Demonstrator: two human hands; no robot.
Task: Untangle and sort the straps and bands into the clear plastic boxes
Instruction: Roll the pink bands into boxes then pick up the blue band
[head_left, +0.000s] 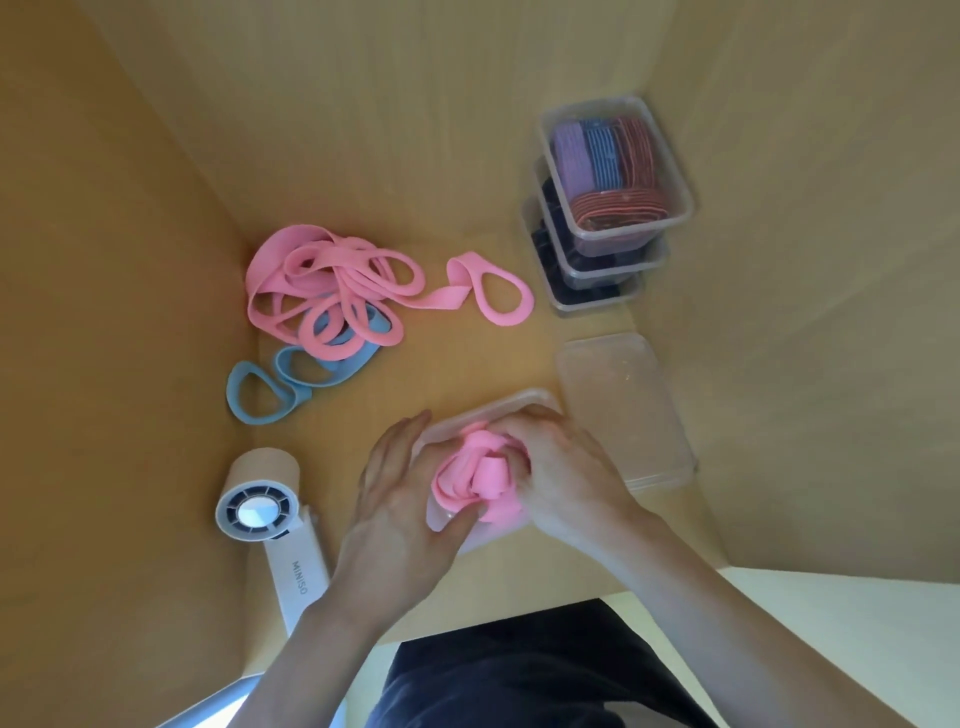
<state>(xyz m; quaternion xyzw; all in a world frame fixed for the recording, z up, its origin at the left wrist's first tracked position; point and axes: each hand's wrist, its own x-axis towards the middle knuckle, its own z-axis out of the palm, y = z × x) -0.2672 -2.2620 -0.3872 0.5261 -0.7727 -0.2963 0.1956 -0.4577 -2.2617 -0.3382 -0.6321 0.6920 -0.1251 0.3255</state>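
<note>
A clear plastic box (511, 404) sits on the wooden surface in front of me with a bundled pink band (480, 480) inside it. My right hand (561, 467) presses down on the bundle from the right, fingers curled over it. My left hand (400, 493) rests on the box's left side with its fingers straight, the thumb at the near rim under the bundle. Farther back on the left lies a tangle of pink straps (332, 291), with one loop trailing to the right, over a blue strap (291, 379).
A stack of three clear boxes (608, 208) stands at the back right; the top one holds purple, blue and red bands. A clear lid (623, 410) lies right of my box. A white handheld fan (270, 525) lies at the left. Wooden walls close in on both sides.
</note>
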